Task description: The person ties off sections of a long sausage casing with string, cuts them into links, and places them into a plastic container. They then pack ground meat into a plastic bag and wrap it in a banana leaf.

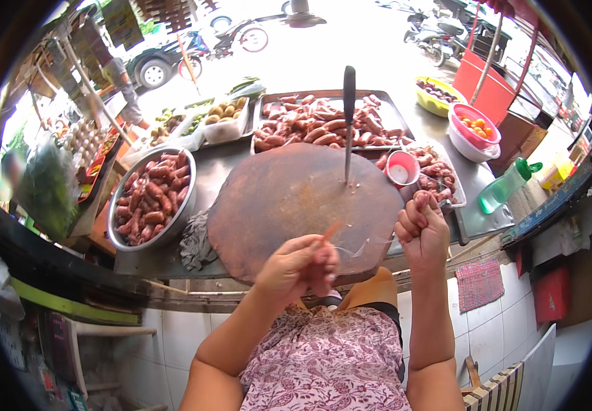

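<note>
My left hand point(301, 267) is closed in a pinch over the near edge of a round wooden chopping block point(261, 198). From its fingertips sticks a thin orange strip point(332, 230), slightly blurred. My right hand point(421, 222) is raised at the block's right edge, fingers curled shut; what they grip is hidden. A thin clear strand point(356, 252) shows between the two hands, but its ends are hard to make out. A dark-handled knife point(349, 103) stands upright with its tip in the block.
Sausages fill a metal bowl point(113, 225) at left, a large tray point(258, 113) behind the block and a smaller tray point(459, 195) at right. A red cup point(402, 168), a green bottle point(505, 186), a grey rag point(198, 243) and a pink basket point(470, 137) of orange fruit surround the block.
</note>
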The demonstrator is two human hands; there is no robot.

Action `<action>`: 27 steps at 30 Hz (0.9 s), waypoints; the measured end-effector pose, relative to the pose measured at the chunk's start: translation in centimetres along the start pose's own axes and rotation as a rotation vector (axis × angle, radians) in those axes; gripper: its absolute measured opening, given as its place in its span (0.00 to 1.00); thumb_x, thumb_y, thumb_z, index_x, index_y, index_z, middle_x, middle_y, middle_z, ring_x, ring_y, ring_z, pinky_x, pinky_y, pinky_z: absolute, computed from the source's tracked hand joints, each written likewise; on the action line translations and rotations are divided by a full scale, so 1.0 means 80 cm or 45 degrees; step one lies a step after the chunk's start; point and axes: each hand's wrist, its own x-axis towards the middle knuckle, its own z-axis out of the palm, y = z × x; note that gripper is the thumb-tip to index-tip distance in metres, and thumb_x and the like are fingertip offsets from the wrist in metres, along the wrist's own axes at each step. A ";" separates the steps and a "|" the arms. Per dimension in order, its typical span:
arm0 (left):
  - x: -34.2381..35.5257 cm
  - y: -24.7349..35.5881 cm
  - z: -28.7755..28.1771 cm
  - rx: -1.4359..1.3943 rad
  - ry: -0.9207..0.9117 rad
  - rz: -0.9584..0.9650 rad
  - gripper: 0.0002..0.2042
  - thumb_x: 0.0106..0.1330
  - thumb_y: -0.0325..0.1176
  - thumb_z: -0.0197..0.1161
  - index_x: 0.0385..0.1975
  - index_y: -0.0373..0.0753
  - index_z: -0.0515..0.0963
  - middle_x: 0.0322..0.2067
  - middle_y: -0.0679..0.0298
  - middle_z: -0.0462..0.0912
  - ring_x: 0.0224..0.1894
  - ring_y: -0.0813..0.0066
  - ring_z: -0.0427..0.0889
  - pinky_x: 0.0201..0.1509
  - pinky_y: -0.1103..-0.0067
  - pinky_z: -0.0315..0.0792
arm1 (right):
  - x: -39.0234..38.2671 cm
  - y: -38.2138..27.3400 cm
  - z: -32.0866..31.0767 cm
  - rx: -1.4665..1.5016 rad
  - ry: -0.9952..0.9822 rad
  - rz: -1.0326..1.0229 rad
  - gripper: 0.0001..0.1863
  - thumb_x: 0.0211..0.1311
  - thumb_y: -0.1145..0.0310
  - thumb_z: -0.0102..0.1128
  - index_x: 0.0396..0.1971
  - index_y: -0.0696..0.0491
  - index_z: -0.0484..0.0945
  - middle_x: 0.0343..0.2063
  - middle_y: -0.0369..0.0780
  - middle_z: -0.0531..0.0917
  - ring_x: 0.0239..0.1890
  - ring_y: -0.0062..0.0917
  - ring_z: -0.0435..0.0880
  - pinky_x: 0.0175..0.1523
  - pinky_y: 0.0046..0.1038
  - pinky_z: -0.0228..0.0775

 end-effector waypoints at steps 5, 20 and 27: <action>0.000 -0.003 -0.017 0.000 0.018 -0.028 0.13 0.76 0.39 0.56 0.29 0.40 0.72 0.28 0.62 0.76 0.31 0.70 0.78 0.37 0.71 0.76 | 0.013 -0.022 -0.039 0.114 -0.022 -0.133 0.12 0.79 0.63 0.48 0.35 0.53 0.74 0.15 0.29 0.58 0.15 0.13 0.52 0.19 0.20 0.45; 0.101 0.082 -0.136 -0.005 0.666 0.700 0.11 0.80 0.31 0.46 0.38 0.30 0.73 0.51 0.42 0.79 0.58 0.42 0.79 0.64 0.51 0.76 | 0.191 0.066 -0.060 0.049 0.024 0.173 0.10 0.80 0.69 0.43 0.36 0.55 0.72 0.23 0.37 0.73 0.25 0.25 0.71 0.38 0.33 0.71; 0.129 0.088 -0.175 -0.354 0.456 0.780 0.12 0.80 0.33 0.45 0.38 0.33 0.74 0.36 0.52 0.83 0.43 0.60 0.85 0.60 0.58 0.79 | 0.233 0.094 -0.038 -0.140 0.287 0.079 0.08 0.78 0.72 0.45 0.36 0.55 0.72 0.15 0.32 0.65 0.15 0.19 0.60 0.26 0.24 0.58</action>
